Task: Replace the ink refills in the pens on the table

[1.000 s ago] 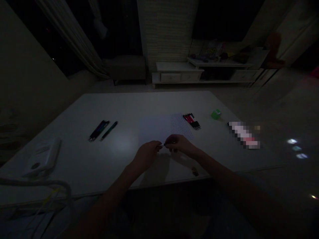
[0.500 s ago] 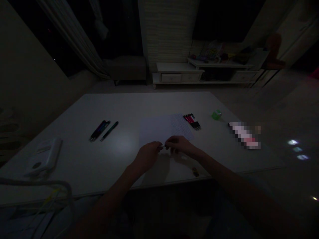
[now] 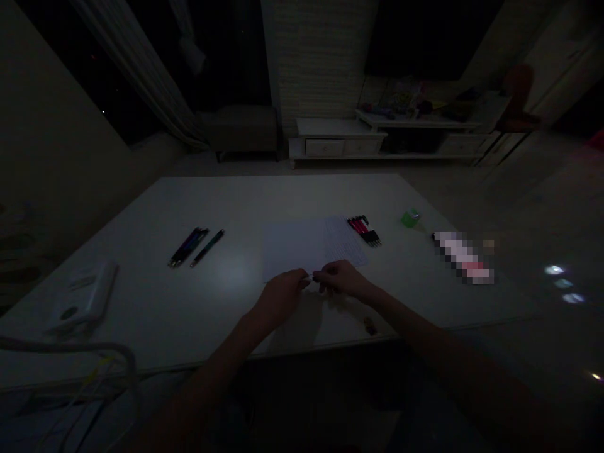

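A slim pen part [image 3: 309,277] is being pinched between the left hand [image 3: 282,297] and the right hand [image 3: 342,280], just above the near edge of a white table [image 3: 141,302]. Both hands are being held narrow, with curled fingers nearly meeting around it, though the exact grip is being obscured by the dimness. The part is being judged light, stiff and probably smooth plastic, so a fingertip hold along its barrel seems best, as it could slip easily.

Measured from the hands, a small tan item [image 3: 370,325] is being shown at 4 o'clock near the edge. A sheet of paper [image 3: 295,245] is lying at 12 o'clock. Farther out, a bundle of red-and-black pens [image 3: 363,230] is being seen at 1 o'clock, and a small green object [image 3: 410,218] beyond it at 2 o'clock. A group of dark pens [image 3: 187,247] and a single dark pen [image 3: 207,248] are lying at 10 o'clock, while a white plastic box [image 3: 82,292] is being shown at 9 o'clock.
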